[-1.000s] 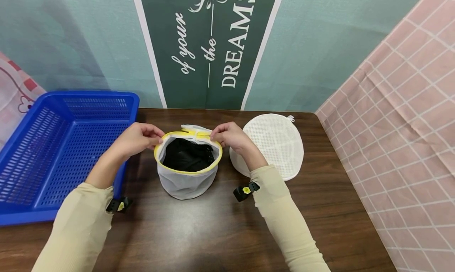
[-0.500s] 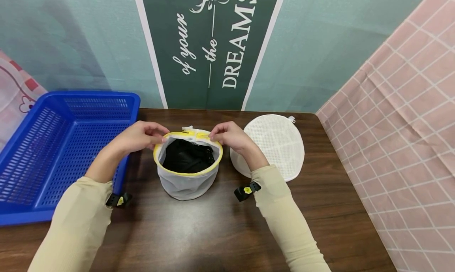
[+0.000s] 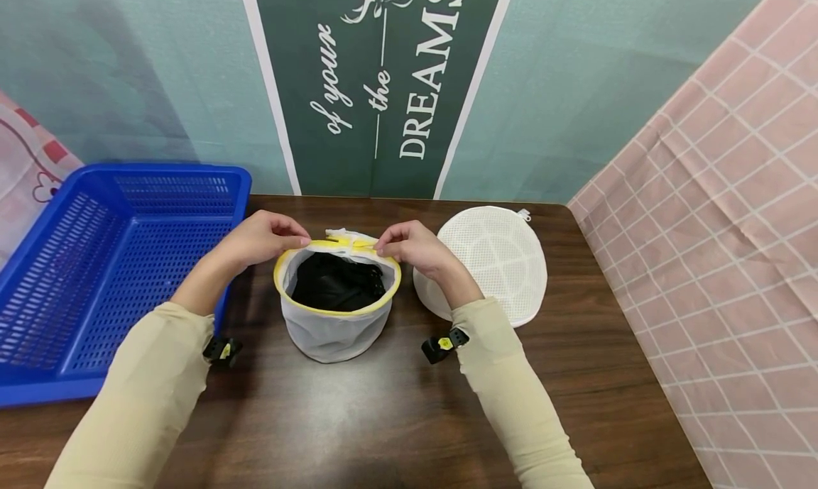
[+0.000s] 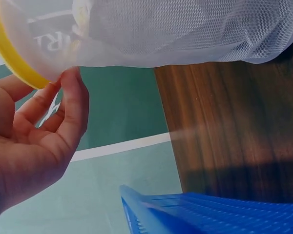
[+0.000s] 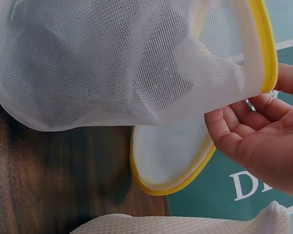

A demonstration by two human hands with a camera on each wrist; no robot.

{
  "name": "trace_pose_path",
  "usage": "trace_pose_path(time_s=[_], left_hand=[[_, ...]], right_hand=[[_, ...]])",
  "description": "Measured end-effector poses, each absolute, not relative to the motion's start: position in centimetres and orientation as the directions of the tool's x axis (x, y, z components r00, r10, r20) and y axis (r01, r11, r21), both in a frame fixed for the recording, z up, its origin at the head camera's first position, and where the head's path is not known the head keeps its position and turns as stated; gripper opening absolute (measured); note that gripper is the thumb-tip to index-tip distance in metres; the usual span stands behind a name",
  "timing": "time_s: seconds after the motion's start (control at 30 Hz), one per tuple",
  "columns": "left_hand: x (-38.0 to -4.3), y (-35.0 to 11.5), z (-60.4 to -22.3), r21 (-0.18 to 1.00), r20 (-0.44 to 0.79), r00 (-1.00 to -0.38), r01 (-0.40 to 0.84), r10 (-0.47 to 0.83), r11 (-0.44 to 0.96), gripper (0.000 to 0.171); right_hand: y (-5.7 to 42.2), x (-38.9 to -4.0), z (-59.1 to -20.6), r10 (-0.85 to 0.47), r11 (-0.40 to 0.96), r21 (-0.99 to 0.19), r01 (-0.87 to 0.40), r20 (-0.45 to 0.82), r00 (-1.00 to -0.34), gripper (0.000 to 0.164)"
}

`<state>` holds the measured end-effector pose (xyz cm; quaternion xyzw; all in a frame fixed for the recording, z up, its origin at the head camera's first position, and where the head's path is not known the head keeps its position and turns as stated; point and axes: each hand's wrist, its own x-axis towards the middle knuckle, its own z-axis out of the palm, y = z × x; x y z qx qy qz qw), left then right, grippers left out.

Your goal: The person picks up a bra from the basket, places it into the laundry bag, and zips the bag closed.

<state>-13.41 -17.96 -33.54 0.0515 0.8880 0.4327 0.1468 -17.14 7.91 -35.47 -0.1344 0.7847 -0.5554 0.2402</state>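
A white mesh laundry bag (image 3: 335, 336) with a yellow zip rim stands open-topped on the table. Black cloth (image 3: 335, 282) lies inside it. My left hand (image 3: 260, 239) pinches the rim at the back left between thumb and fingers, seen closer up in the left wrist view, where the hand (image 4: 44, 129) is just under the yellow edge. At the back right, my right hand (image 3: 418, 246) pinches the same rim. The bag's round yellow-edged lid (image 5: 171, 161) hangs behind, below the bag in the right wrist view; from the head view most of it is hidden.
On the left stands a blue perforated plastic basket (image 3: 160, 262). Another white mesh bag (image 3: 508, 262) lies flat to the right, partly behind my right wrist. The brown wooden table (image 3: 358, 432) ends at a green cloth backdrop (image 3: 530, 84).
My left hand has slid to the right along the rim, from its left side toward the back. The lid flap behind has shifted slightly. My right hand has stayed in place.
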Motion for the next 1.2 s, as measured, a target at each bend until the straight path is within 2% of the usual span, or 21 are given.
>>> trace_pose_path(time_s=[0.17,0.53,0.77,0.9,1.03,1.2], left_hand=[[-13.3,-17.9,-33.8,0.778,-0.196,-0.954,-0.011,0.226,0.629,0.018],[-12.7,-18.4,-33.4,0.761,-0.248,-0.947,-0.059,0.206,0.646,0.019],[-12.4,-18.9,-33.6,0.761,-0.159,-0.975,-0.02,0.156,0.649,0.015],[-12.4,-19.1,-33.7,0.764,-0.107,-0.983,0.014,0.148,0.645,0.016],[-12.4,-19.2,-33.8,0.768,-0.074,-0.984,0.049,0.165,0.639,0.017],[-12.4,-19.6,-34.0,0.764,-0.008,-0.979,0.126,0.204,0.633,0.015]], right_hand=[[7.8,-17.1,-35.9,-0.453,0.351,-0.931,0.096,-0.259,-0.853,0.006],[7.7,-17.2,-36.6,-0.447,0.396,-0.915,0.071,-0.26,-0.856,0.006],[7.8,-16.9,-36.1,-0.473,0.356,-0.932,0.071,-0.245,-0.846,0.008],[7.8,-16.9,-36.4,-0.451,0.307,-0.935,0.178,-0.307,-0.838,0.013],[7.8,-17.1,-37.1,-0.373,0.268,-0.915,0.302,-0.387,-0.843,0.013],[7.7,-17.4,-37.6,-0.286,0.264,-0.896,0.356,-0.426,-0.858,0.012]])
